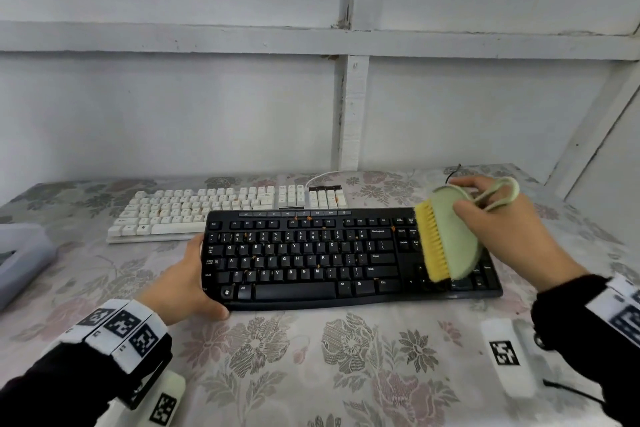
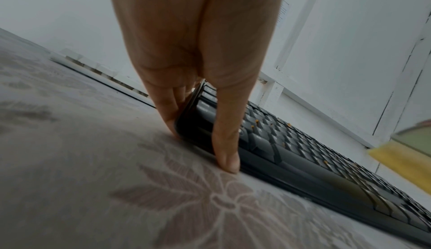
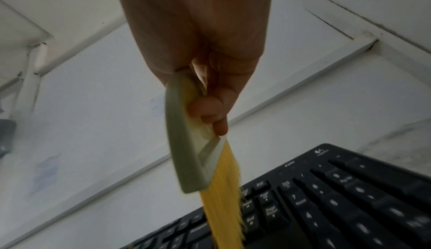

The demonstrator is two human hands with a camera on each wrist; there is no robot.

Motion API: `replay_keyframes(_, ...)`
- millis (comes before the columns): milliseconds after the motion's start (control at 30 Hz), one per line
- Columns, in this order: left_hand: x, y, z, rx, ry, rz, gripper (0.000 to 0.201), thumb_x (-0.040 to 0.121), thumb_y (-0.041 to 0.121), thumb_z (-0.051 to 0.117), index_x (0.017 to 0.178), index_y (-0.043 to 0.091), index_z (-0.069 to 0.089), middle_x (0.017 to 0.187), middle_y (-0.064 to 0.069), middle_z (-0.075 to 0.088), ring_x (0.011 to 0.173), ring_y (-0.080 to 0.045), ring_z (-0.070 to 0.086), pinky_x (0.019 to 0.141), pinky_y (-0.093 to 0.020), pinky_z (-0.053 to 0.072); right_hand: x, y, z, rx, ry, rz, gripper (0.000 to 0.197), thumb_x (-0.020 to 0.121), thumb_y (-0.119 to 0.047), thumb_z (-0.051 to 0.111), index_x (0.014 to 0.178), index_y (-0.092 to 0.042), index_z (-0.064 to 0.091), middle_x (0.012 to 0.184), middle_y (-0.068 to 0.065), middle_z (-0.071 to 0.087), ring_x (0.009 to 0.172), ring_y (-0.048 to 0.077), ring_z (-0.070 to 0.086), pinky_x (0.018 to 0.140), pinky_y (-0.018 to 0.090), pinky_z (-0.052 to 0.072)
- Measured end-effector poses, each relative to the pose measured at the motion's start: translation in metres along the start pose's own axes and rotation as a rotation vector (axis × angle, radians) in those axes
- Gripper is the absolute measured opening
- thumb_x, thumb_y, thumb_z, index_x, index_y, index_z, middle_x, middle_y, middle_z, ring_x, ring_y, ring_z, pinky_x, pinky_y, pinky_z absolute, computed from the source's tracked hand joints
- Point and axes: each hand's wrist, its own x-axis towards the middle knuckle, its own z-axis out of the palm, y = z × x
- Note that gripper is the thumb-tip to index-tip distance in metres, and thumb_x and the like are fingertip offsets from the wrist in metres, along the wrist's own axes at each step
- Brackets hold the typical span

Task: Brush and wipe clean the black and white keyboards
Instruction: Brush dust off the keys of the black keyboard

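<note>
A black keyboard [image 1: 311, 256] lies in front of me on the flowered tablecloth, with orange crumbs among its keys. My left hand [image 1: 188, 282] grips its left end [image 2: 186, 122], thumb at the front edge and fingers behind. My right hand [image 1: 498, 218] holds a pale green brush [image 1: 453, 236] with yellow bristles [image 3: 224, 197]. The bristles stand over the keyboard's right part, beside the number pad [image 3: 338, 203]. The white keyboard [image 1: 214, 208] lies behind the black one, also speckled with crumbs.
A grey box [image 1: 24, 256] sits at the left edge of the table. A white cable [image 1: 325, 177] runs from the white keyboard toward the white panelled wall [image 1: 173, 107]. Bare flowered tablecloth [image 1: 329, 364] stretches before the black keyboard.
</note>
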Motion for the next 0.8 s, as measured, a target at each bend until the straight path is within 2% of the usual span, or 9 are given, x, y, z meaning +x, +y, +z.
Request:
replay_keyframes(100,0.000,0.001,0.000,-0.002,0.005,0.005,0.130,0.053,0.005,0.088,0.145,0.026,-0.001,0.097,0.012,0.056,0.096,-0.017,0.057,0.089,-0.028,0.040,0.017,0.000,0.013,-0.001,0.022,-0.011,0.029,0.089,-0.009,0.053,0.114,-0.021,0.061,0.094,0.002,0.064,0.071,0.000,0.056,0.048,0.008,0.042)
replay_keyframes(167,0.000,0.001,0.000,-0.014,0.006,0.006,0.130,0.052,0.004,0.088,0.145,0.026,0.000,0.099,0.011,0.056,0.098,-0.019,0.057,0.090,-0.029,0.041,0.017,0.002,0.021,0.000,-0.002,-0.009,0.030,0.089,-0.008,0.053,0.115,-0.020,0.060,0.090,0.002,0.063,0.067,0.001,0.054,0.046,0.004,0.040)
replay_keyframes(233,0.000,0.000,0.000,-0.018,0.007,0.010,0.129,0.052,0.004,0.088,0.145,0.026,0.001,0.099,0.012,0.056,0.098,-0.019,0.057,0.090,-0.029,0.041,0.009,0.005,0.025,-0.054,-0.048,-0.004,0.031,0.089,-0.009,0.052,0.117,-0.020,0.059,0.088,0.002,0.063,0.065,0.003,0.054,0.045,0.005,0.040)
replay_keyframes(367,0.000,-0.001,0.000,-0.020,-0.001,0.006,0.131,0.052,0.005,0.089,0.145,0.027,0.000,0.100,0.011,0.057,0.097,-0.018,0.057,0.090,-0.030,0.042,-0.024,0.017,0.028,-0.113,-0.132,-0.014,0.030,0.088,-0.009,0.053,0.114,-0.024,0.058,0.082,-0.011,0.061,0.062,0.004,0.056,0.051,0.006,0.040)
replay_keyframes(433,0.000,0.000,0.000,-0.020,-0.001,0.005,0.132,0.051,0.005,0.089,0.146,0.027,0.000,0.099,0.010,0.057,0.095,-0.017,0.058,0.090,-0.029,0.042,-0.039,0.021,0.026,-0.142,-0.170,-0.021,0.029,0.087,-0.008,0.054,0.110,-0.025,0.059,0.082,-0.010,0.063,0.068,0.006,0.057,0.052,0.009,0.041)
replay_keyframes(500,0.000,0.000,0.000,-0.017,-0.001,0.007,0.131,0.052,0.005,0.089,0.145,0.027,0.000,0.098,0.013,0.057,0.095,-0.017,0.058,0.089,-0.029,0.042,-0.045,0.020,0.020,-0.141,-0.212,-0.002,0.028,0.087,-0.007,0.055,0.103,-0.029,0.059,0.081,-0.006,0.065,0.063,0.013,0.056,0.052,0.012,0.041)
replay_keyframes(533,0.000,0.000,0.000,-0.013,-0.001,0.009,0.131,0.052,0.005,0.089,0.145,0.027,0.000,0.098,0.013,0.056,0.095,-0.017,0.058,0.089,-0.029,0.042,-0.044,0.018,0.016,-0.135,-0.217,0.004,0.028,0.087,-0.007,0.055,0.100,-0.031,0.060,0.082,-0.006,0.066,0.063,0.011,0.056,0.051,0.013,0.042)
replay_keyframes(667,-0.002,0.002,-0.001,-0.003,-0.003,0.009,0.130,0.053,0.005,0.088,0.145,0.027,0.000,0.097,0.014,0.055,0.097,-0.018,0.057,0.090,-0.029,0.041,-0.021,0.010,0.004,-0.100,-0.100,-0.017,0.027,0.086,-0.010,0.056,0.104,-0.029,0.063,0.092,-0.005,0.067,0.075,0.003,0.059,0.053,0.014,0.043)
replay_keyframes(800,-0.003,0.003,0.000,-0.002,0.005,0.024,0.126,0.054,0.002,0.087,0.145,0.027,0.003,0.097,0.017,0.054,0.097,-0.018,0.056,0.088,-0.029,0.040,0.008,0.002,0.011,-0.029,0.016,-0.021,0.030,0.089,-0.008,0.053,0.116,-0.020,0.061,0.092,0.000,0.063,0.071,0.001,0.055,0.046,0.008,0.042)
